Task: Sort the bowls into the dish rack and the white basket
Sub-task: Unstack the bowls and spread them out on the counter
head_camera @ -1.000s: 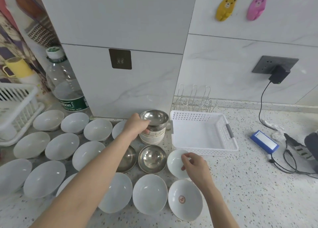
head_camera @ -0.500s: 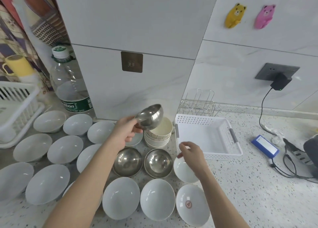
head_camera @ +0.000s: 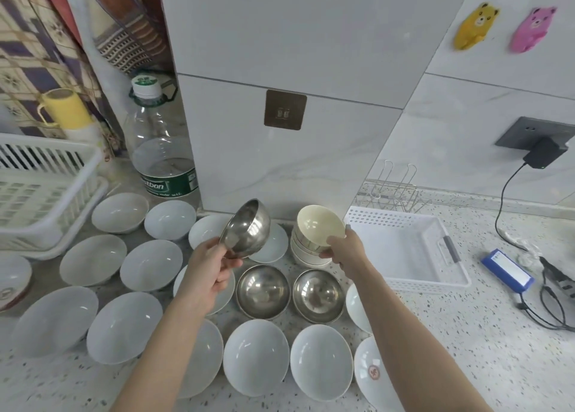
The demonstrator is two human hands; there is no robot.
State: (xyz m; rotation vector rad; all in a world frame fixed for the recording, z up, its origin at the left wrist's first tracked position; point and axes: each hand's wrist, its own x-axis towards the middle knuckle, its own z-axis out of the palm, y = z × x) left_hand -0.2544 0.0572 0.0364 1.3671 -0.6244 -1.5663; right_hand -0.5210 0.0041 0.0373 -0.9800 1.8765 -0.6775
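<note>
Since my right hand (head_camera: 345, 249) pinches the cream bowl (head_camera: 320, 225) just left of the white basket (head_camera: 435, 282), it's nearer; my left hand (head_camera: 211, 265) pinches the steel bowl (head_camera: 247, 228) further left of it.

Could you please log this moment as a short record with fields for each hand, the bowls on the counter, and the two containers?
left hand: left hand pinches the rim of a steel bowl, raised and tilted
right hand: right hand grips the cream bowl atop the cream stack
steel bowls on counter: two, side by side
white bowls: many, spread upright across the counter
basket: white basket, right of the stack, holds no bowls
rack: white rack, far left, contents not clear
</note>
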